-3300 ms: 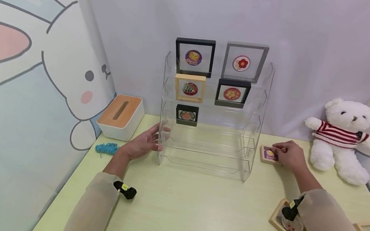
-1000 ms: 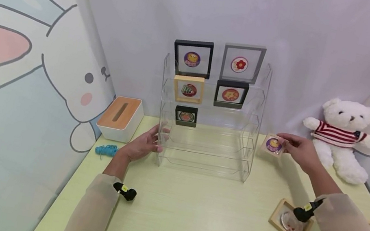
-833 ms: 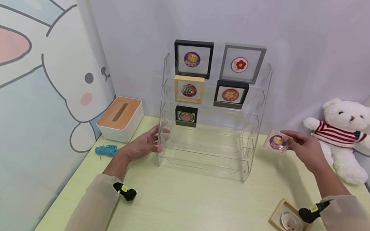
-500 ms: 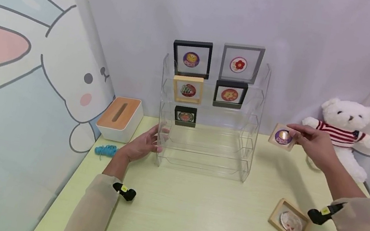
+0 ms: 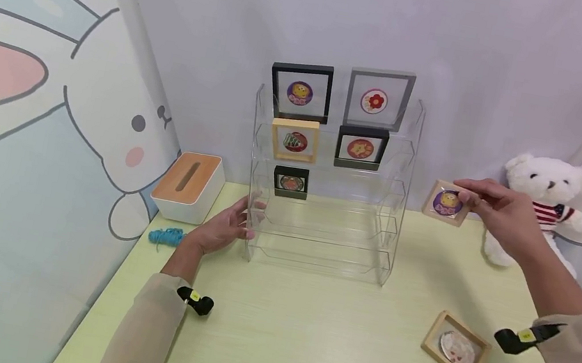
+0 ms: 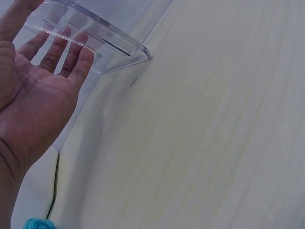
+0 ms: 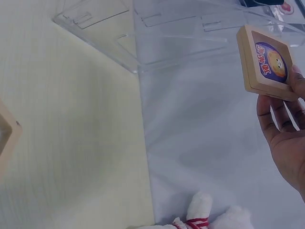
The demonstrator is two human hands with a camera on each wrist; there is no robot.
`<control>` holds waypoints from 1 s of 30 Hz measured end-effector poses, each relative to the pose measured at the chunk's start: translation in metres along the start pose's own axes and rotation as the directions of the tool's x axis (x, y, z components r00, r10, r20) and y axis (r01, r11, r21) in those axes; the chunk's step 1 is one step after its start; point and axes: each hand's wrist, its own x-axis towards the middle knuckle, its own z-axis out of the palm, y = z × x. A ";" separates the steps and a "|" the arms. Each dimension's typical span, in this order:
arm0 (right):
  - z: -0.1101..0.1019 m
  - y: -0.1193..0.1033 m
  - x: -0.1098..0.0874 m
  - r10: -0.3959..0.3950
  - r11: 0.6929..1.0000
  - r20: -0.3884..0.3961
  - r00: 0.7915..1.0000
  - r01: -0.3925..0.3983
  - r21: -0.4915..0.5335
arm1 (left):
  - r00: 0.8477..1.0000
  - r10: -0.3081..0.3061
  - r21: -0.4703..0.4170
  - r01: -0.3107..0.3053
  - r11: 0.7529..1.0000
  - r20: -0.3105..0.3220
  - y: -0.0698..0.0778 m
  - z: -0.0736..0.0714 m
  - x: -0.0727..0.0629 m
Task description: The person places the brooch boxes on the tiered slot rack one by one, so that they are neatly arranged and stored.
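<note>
Holding five frames (image 5: pixel 295 157), a clear rack (image 5: pixel 321 242), left hand (image 5: pixel 221 227) spread at its side, right hand (image 5: pixel 504 216) pinching a wooden frame (image 5: pixel 431 198) around a badge (image 5: pixel 447 204), pale surface (image 5: pixel 322 336), rabbit mural (image 5: pixel 111 104).

Bright head view, 2 dimmer, bluish wrist views, soft shadows

beige sleeves (image 5: pixel 145 324), black wrist cameras (image 5: pixel 203 305) with yellow labels (image 5: pixel 195 296)
</note>
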 end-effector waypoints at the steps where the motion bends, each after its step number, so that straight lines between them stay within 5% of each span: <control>1: 0.000 -0.004 0.000 -0.008 1.000 0.001 1.000 0.008 0.006 | 1.000 0.002 0.000 -0.002 1.000 0.000 0.000 0.000 0.000; 14: 0.023 -0.056 0.003 -0.170 0.985 0.021 0.985 0.170 0.008 | 1.000 0.004 -0.004 -0.004 1.000 0.002 0.001 0.001 -0.002; 30: 0.064 -0.097 0.019 -0.213 0.977 0.092 0.973 0.215 -0.012 | 1.000 -0.010 -0.025 0.010 1.000 0.001 0.000 0.002 -0.002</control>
